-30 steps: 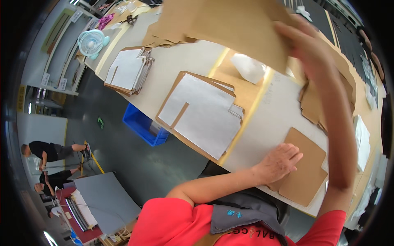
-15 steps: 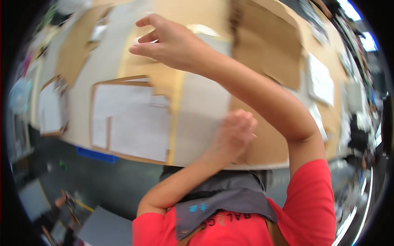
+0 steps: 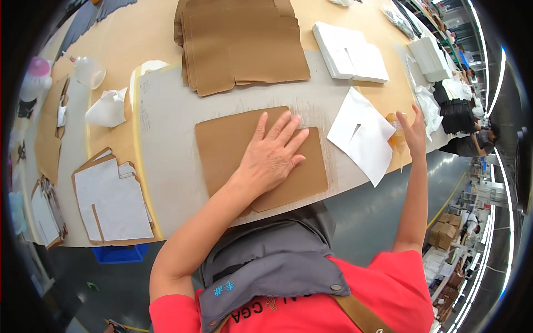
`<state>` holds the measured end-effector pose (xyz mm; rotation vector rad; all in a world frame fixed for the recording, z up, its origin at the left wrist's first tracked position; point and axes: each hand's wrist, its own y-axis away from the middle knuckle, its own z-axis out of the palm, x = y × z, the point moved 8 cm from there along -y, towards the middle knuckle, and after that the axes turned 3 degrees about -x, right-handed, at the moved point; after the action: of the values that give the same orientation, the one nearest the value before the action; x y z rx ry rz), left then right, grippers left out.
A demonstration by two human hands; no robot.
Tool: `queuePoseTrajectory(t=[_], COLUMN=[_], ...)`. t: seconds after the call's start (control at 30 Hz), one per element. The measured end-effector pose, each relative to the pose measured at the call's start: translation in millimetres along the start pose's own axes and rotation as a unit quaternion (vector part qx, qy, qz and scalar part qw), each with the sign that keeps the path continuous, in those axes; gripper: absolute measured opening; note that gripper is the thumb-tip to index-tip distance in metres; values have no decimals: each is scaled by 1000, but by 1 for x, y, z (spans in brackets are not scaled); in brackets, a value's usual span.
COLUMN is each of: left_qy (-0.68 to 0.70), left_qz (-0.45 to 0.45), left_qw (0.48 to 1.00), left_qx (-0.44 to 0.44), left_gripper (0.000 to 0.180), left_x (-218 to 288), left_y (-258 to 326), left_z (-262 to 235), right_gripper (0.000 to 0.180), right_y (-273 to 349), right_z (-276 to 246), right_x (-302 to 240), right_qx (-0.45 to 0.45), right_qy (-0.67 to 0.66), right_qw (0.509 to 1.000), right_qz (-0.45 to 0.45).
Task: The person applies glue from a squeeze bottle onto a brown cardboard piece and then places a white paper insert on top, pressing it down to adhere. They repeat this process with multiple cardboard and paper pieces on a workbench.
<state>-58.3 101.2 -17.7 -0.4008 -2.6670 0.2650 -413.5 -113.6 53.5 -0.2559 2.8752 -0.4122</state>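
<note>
My left hand point(image 3: 269, 158) lies flat with its fingers spread on a brown flat panel point(image 3: 300, 186) with rounded corners, close to the table's front edge. Off to the right, my right hand point(image 3: 412, 133) has its thumb and forefinger apart beside a small bottle of amber liquid point(image 3: 395, 136). The bottle's thin nozzle points toward the table's near edge. Whether any finger touches the bottle is hard to make out. Between the panel and the bottle is a white slitted sheet point(image 3: 363, 136), set at a slant.
Beyond the panel sits a stack of brown pieces point(image 3: 244, 47). White slitted sheets point(image 3: 350, 53) are piled to its right. White-faced pieces with brown edges point(image 3: 114, 200), a crumpled white cloth point(image 3: 106, 108) and a clear bottle point(image 3: 89, 72) occupy the left side.
My right hand has swung from the far left of the table to the right, beside the amber bottle. My left hand, curled before, is now spread flat on the panel. The view has shifted.
</note>
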Motion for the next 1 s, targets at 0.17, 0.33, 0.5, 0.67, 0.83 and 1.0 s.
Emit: queuePoseTrajectory(t=[0.17,0.33,0.5,0.67,0.83,1.0], left_qy=[-46,-63,-66,-19,30,-14], left_qz=[13,11,9,7,-90,-138], left_qw=[997,996,991,987,993,987], left_qx=[-66,-62,-117,-156,-73,82], left_gripper=[59,61,64,67,64,47], left_x=[1,1,15,35,5,-25], left_y=[-3,3,49,112,122,133], left_z=[17,11,-2,-10,-39,-66], right_gripper=[70,52,60,70,76,80], right_y=[13,9,-5,38,89,122], right_z=[57,70,30,-19,-17,14], right_x=[72,57,153,62,-46,-163], right_qx=[-157,-258,-14,-83,-132,-100], right_qy=[-246,-402,-607,-768,-822,-784], right_qw=[938,857,752,611,540,610], right_qz=[186,193,256,171,121,52])
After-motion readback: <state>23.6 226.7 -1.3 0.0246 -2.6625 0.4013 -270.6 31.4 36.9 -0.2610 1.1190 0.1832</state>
